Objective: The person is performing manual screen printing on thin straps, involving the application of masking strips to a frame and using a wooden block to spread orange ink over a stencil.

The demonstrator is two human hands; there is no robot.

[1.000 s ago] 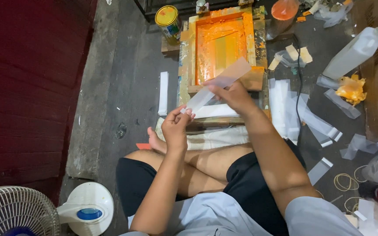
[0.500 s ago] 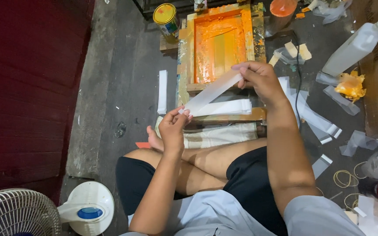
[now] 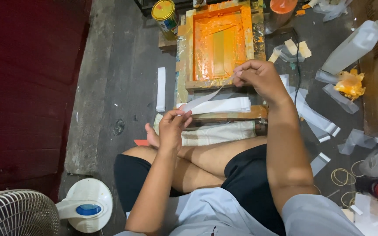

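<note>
Together, left hand (image 3: 173, 126) and right hand (image 3: 259, 78) pinch opposite ends of a white strip (image 3: 205, 98), seemingly plastic, above the orange-stained wooden frame (image 3: 217, 43).

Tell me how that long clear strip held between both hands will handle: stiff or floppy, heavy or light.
The clear plastic strip probably flexes easily: it spans from the left hand to the right hand, pinched only at its ends by fingertips. It looks thin and see-through, so likely very light. Its glossy surface may be slippery, so a firm pinch seems wise.
</note>
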